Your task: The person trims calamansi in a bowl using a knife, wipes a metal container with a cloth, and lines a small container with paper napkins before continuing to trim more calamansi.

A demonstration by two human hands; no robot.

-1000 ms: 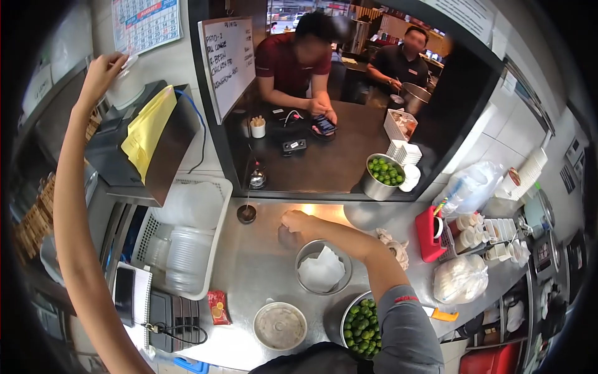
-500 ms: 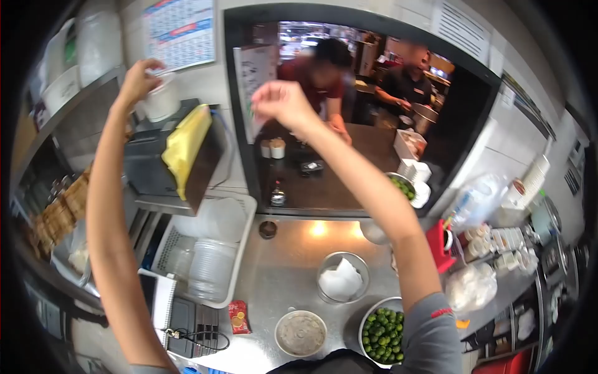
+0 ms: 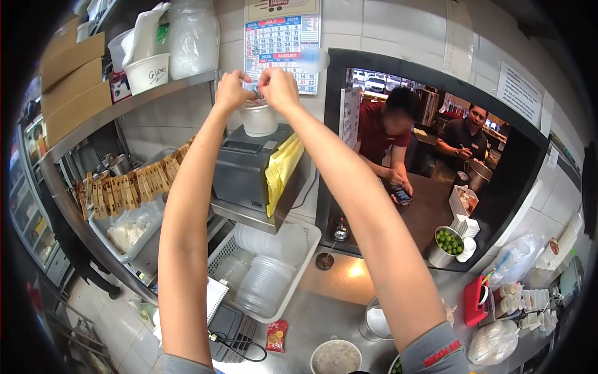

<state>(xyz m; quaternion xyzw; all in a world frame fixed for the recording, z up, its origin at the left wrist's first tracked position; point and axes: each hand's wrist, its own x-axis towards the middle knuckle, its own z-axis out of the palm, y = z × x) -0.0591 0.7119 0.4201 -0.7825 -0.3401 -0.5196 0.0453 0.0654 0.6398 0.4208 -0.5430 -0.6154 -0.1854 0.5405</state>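
Both hands up at the white paper cup (image 3: 259,117), which sits upright on top of the grey receipt printer (image 3: 249,168).

Left hand (image 3: 232,90): fingers curled in, tips pressed together over the cup's rim at about 10 o'clock of the mouth. Looks like a pinch on something small and thin at the rim, but what it pinches is too small to tell.

Right hand (image 3: 278,87): same posture, fingertips bunched and pointing down at roughly 1 o'clock of the mouth. Cannot tell whether it holds anything or just touches the rim.

Key relation: cup lies straight below both grips, at 6 o'clock from the fingertips. Its long axis is vertical, mouth up, so anything in the fingers is directly over the opening. The hands are about equally near, one on each side of the mouth, nearly touching each other above its centre.

Outward from there:
- yellow paper pad (image 3: 281,165) hangs off the printer's right side, at 5 o'clock from the cup.
- wall calendar (image 3: 281,38) just behind the hands at 12 o'clock.
- shelf (image 3: 124,105) at 9 o'clock carries a white tub (image 3: 148,73).
- white basket (image 3: 298,267) of clear plastic lids sits below the printer at 6 o'clock.
- two other people stand beyond the serving hatch (image 3: 436,156) at 3 o'clock, well apart from the cup.
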